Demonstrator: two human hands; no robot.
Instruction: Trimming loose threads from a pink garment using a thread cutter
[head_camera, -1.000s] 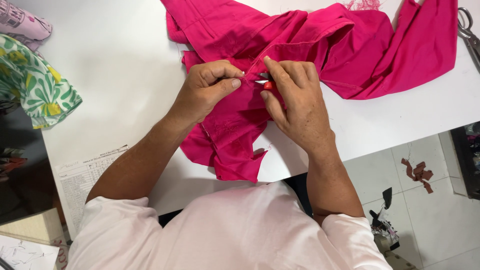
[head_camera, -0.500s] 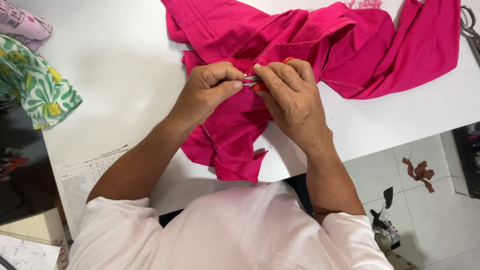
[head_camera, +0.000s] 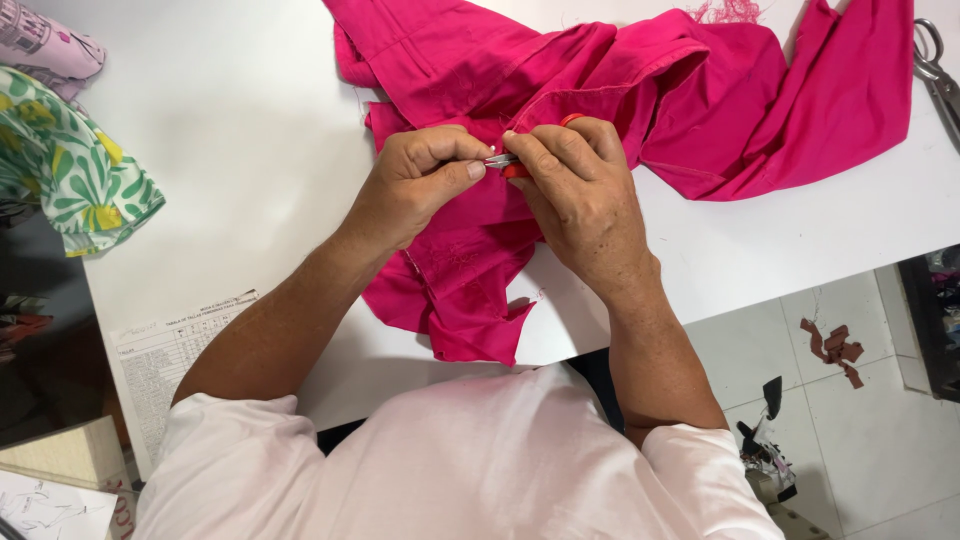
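The pink garment (head_camera: 600, 90) lies crumpled on the white surface (head_camera: 250, 180), one part hanging over the near edge toward the person. The left hand (head_camera: 415, 185) has its grip together, thumb and forefinger pinching a small fold of the cloth, probably to keep a seam tight and raised. The right hand (head_camera: 580, 195) has its grip clamped on a small thread snips with red handle (head_camera: 512, 165); the metal tips point at the pinched place, touching or almost touching it. Both hands meet over the cloth, so the work stays steady. A green leaf-print fabric (head_camera: 75, 175) lies well apart at the left, and scissors (head_camera: 935, 65) rest at the far right edge.
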